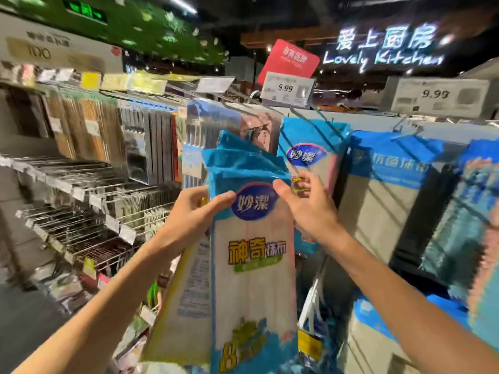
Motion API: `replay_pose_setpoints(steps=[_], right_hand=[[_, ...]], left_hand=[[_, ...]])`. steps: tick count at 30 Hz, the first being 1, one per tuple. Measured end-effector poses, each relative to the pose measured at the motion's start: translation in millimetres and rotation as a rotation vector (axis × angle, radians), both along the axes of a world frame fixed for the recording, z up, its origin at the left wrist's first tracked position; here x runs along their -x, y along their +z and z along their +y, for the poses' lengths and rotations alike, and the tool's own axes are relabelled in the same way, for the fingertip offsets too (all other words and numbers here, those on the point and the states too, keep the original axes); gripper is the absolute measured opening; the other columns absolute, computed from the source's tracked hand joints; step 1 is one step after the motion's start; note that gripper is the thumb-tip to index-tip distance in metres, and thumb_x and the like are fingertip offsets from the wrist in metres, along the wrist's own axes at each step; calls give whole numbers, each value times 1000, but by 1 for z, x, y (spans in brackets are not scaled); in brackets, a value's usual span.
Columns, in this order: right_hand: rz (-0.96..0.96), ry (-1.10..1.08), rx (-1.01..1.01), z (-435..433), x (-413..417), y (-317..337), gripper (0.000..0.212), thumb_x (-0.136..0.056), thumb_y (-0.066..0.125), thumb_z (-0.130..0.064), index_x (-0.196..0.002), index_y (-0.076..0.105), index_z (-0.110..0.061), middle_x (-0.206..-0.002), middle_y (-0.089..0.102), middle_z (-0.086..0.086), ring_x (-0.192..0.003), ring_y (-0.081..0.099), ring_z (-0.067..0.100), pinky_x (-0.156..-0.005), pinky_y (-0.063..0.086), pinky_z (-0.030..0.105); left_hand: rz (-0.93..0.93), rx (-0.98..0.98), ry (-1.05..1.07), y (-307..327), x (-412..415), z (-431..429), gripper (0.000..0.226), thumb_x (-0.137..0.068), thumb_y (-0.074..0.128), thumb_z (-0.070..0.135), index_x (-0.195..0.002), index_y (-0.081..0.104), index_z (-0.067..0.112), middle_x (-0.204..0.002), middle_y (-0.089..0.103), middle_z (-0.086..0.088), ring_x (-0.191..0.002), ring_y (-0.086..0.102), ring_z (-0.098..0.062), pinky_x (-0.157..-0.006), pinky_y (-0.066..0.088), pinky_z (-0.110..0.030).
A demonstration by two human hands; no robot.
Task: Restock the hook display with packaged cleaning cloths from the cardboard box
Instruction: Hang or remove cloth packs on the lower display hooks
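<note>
Head view: my left hand (pixel 189 211) gripped a bundle of cloth packs (pixel 253 265) at centre; my right hand (pixel 305 203) pinched its blue header. None was hooked yet; hung packs (pixel 310 155) sat at one o'clock; box unseen.

The held cloth packs (pixel 253 265) run off the picture's bottom edge, and how many are stacked in the grip cannot be told. The left hand (pixel 189 211) has its fingers hidden behind them; only the thumb shows in front. The right hand (pixel 305 209) loses its fingertips behind the crumpled blue header (pixel 243 160), whose hang hole cannot be made out. Small print on the price tag (pixel 287 89) is smeared. The hanging pack (pixel 480 238) is cut off by the right edge and blurred.
</note>
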State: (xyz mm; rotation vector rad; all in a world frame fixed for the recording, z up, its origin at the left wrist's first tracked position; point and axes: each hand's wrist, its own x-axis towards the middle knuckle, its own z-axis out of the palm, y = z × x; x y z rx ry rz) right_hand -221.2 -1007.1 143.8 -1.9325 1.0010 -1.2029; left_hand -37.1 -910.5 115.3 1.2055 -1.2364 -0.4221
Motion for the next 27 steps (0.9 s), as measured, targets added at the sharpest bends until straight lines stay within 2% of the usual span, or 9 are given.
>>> replay_pose_setpoints(steps=[2,4,6,9,13,15,18,23,27], right_hand=[[-82,95,-108,-14,1,15,19,-87,70,-44,-96,60,-32,-85,56,-26,-74,58,-17,-70,45,6],[-152,154,-158,-29,-1,18,19,-84,75,-40,-83,58,-31,-83,65,-19,-70,62,-11,-70,51,13],[-216,140,-152,-40,-4,15,17,-84,77,-31,-87,61,-25,-88,70,-9,-77,66,4,-71,54,23],[-337,79,-101,-55,-8,11,13,-88,72,-17,-92,60,-20,-90,67,-3,-82,65,10,-66,53,18],[-397,31,-13,-63,-5,19,32,-83,73,-36,-101,70,-10,-110,70,10,-99,70,20,-84,59,36],[-424,-30,24,-64,1,28,30,-79,74,-35,-97,71,-11,-102,73,4,-94,70,16,-81,59,33],[-421,-154,112,-65,9,43,19,-79,75,-20,-95,68,-12,-88,71,-7,-85,68,13,-79,58,31],[-305,-202,312,-62,18,57,14,-86,69,-8,-99,66,-10,-89,68,-2,-82,65,16,-79,53,34],[-250,-236,329,-67,19,60,18,-86,70,-16,-102,72,-7,-96,74,4,-92,69,23,-86,55,47]], left_hand=[[-37,-16,-53,6,-4,-5,32,-84,73,48,-91,76,18,-92,77,-6,-83,74,-23,-69,57,-40],[-60,-18,-80,15,-3,-7,21,-86,72,44,-88,76,23,-90,77,-5,-81,74,-21,-68,59,-38],[-86,-13,-109,21,0,-10,19,-85,66,36,-88,74,19,-88,77,-3,-78,75,-19,-64,60,-34],[-162,-24,-102,29,5,-14,21,-86,63,41,-84,70,21,-78,76,3,-66,72,-12,-53,54,-24],[-186,42,23,34,-4,-23,48,-98,40,57,-78,76,32,-70,74,6,-58,67,-8,-52,51,-22],[-278,99,196,36,-19,-30,43,-101,40,49,-87,76,31,-66,69,12,-55,60,-6,-50,45,-20],[-559,85,392,42,-40,-40,17,-100,55,37,-116,56,33,-91,71,-4,-69,66,-25,-61,54,-35],[-518,-68,273,62,-48,-37,86,-95,60,7,-153,6,42,-104,59,6,-83,61,-16,-74,52,-36],[-432,-100,203,70,-55,-43,61,-95,48,-2,-145,38,32,-112,66,-1,-96,65,-19,-66,53,-24]])
